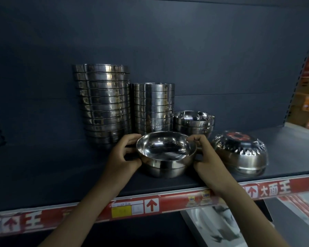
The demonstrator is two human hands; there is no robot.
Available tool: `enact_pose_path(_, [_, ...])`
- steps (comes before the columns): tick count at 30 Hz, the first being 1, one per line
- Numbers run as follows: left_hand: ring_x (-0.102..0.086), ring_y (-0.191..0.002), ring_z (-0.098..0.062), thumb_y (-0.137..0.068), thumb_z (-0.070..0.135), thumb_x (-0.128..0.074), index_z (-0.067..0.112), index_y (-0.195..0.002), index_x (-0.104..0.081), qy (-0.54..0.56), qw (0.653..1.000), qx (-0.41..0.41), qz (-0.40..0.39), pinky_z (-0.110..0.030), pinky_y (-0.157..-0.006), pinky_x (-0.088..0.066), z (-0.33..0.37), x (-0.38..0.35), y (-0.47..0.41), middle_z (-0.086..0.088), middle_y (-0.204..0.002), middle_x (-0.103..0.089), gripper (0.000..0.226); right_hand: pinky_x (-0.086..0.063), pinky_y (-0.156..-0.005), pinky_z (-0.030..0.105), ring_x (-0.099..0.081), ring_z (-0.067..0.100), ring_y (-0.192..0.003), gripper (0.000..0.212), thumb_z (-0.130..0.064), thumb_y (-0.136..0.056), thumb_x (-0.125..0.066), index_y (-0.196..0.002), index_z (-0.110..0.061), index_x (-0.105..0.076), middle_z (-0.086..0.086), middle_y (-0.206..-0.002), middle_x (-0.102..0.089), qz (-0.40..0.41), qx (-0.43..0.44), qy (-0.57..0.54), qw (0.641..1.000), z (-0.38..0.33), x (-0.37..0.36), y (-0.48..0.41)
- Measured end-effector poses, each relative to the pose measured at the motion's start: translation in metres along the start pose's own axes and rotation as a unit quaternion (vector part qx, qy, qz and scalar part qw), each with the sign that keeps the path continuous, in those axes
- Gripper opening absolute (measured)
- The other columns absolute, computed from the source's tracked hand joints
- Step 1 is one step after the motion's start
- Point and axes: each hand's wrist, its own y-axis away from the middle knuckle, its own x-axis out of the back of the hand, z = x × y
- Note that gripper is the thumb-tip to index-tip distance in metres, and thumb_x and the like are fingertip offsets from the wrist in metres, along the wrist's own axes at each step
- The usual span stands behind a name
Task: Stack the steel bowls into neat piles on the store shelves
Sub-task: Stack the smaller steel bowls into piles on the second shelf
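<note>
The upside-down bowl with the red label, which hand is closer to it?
Right. The right hand grips the upright bowl on its right side, just left of the upside-down bowl. The left hand grips its left side, farther away.

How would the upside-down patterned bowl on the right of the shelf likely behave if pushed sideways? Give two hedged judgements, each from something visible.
The upturned bowl sits on its wide rim on the flat shelf, so it would probably slide rather than roll or tip. Its polished, embossed steel looks rigid, and likely slippery to a bare-handed grip.
</note>
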Motion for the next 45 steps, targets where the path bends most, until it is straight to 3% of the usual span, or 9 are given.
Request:
enact_pose_path(3, [-0.060,-0.101,-0.009,-0.065,0.013,-0.057,0.036,-0.114,-0.059,0.032,0.999,0.020,0.005,-0.024,-0.073,-0.045,0.002,0.001,-0.001,0.007,-0.115,-0.063,0.054,-0.050,-0.071,0.020,-0.060,0.016,-0.100,0.048,0.010,-0.070,-0.051,-0.106,-0.022,-0.052,0.009,-0.120,-0.052,0.014,-0.023,-0.061,0.998,-0.007,-0.002,-0.008])
enact_pose_path(5, [-0.056,-0.095,-0.014,-0.060,0.016,-0.052,0.033,-0.111,-0.057,0.055,0.998,0.034,0.004,-0.026,-0.070,-0.043,0.001,0.002,-0.002,-0.001,-0.111,-0.061,0.055,-0.040,-0.059,0.022,-0.051,0.018,-0.077,0.024,0.002,-0.077,-0.054,-0.091,-0.015,-0.044,0.011,-0.100,-0.050,0.050,-0.083,-0.181,0.979,-0.016,-0.002,-0.017])
enact_pose_path(9, [-0.056,-0.092,-0.017,-0.061,0.016,-0.054,0.031,-0.106,-0.054,0.057,0.997,0.045,-0.021,-0.028,-0.071,-0.043,-0.002,0.002,-0.004,-0.006,-0.105,-0.060,0.047,-0.035,-0.062,0.032,-0.042,0.017,-0.070,0.040,-0.004,-0.057,-0.048,-0.093,-0.019,-0.038,0.006,-0.076,-0.043,0.002,-0.045,-0.164,0.985,-0.009,-0.001,-0.006])
enact_pose_path(16, [-0.060,-0.100,-0.016,-0.048,0.036,-0.066,0.031,-0.107,-0.061,0.070,0.996,0.052,-0.015,-0.031,-0.080,-0.044,-0.003,0.001,-0.007,-0.002,-0.108,-0.066,0.060,-0.042,-0.071,0.034,-0.049,0.017,-0.080,0.031,-0.017,-0.064,-0.054,-0.093,-0.019,-0.043,0.000,-0.081,-0.052,-0.002,-0.028,-0.175,0.984,-0.011,0.000,0.001])
enact_pose_path(21, [-0.064,-0.111,-0.015,-0.059,0.040,-0.068,0.035,-0.114,-0.064,0.083,0.996,0.023,-0.002,-0.030,-0.088,-0.046,0.008,0.003,-0.002,0.003,-0.114,-0.070,0.055,-0.046,-0.081,0.046,-0.055,0.023,-0.090,0.038,-0.033,-0.065,-0.062,-0.098,-0.021,-0.049,0.007,-0.093,-0.057,0.030,-0.010,-0.209,0.977,-0.017,-0.001,0.004])
enact_pose_path(26, [-0.065,-0.110,-0.007,-0.063,0.054,-0.069,0.034,-0.121,-0.062,0.077,0.997,0.001,0.013,-0.035,-0.100,-0.047,0.027,0.001,-0.005,0.009,-0.114,-0.072,0.062,-0.045,-0.083,0.037,-0.060,0.011,-0.082,0.044,-0.042,-0.068,-0.068,-0.102,-0.021,-0.049,-0.005,-0.084,-0.063,0.062,0.009,-0.219,0.974,-0.033,-0.003,0.000])
enact_pose_path(33, [-0.066,-0.113,-0.013,-0.075,0.046,-0.071,0.019,-0.127,-0.062,0.097,0.994,-0.029,0.032,-0.043,-0.103,-0.049,0.063,0.003,-0.028,0.002,-0.115,-0.073,0.059,-0.048,-0.066,0.016,-0.060,0.005,-0.078,0.026,-0.027,-0.090,-0.066,-0.108,-0.018,-0.049,-0.003,-0.093,-0.061,0.109,0.056,-0.203,0.971,-0.070,0.009,-0.028])
enact_pose_path(40, [-0.069,-0.104,-0.011,-0.084,0.031,-0.072,0.020,-0.112,-0.068,0.114,0.990,-0.070,0.046,-0.036,-0.096,-0.052,0.102,-0.005,-0.054,0.003,-0.104,-0.076,0.029,-0.051,-0.076,0.030,-0.063,0.011,-0.086,0.033,-0.037,-0.082,-0.062,-0.110,-0.020,-0.053,-0.004,-0.096,-0.066,0.143,0.081,-0.178,0.970,-0.107,0.027,-0.060])
enact_pose_path(45, [-0.071,-0.095,-0.007,-0.090,0.014,-0.066,0.027,-0.101,-0.068,0.104,0.988,-0.101,0.047,-0.024,-0.085,-0.055,0.113,-0.044,-0.078,0.006,-0.095,-0.077,0.017,-0.050,-0.074,0.026,-0.061,0.009,-0.084,0.020,-0.018,-0.100,-0.048,-0.118,-0.016,-0.054,-0.001,-0.099,-0.063,0.175,0.060,-0.156,0.970,-0.111,0.062,-0.086])
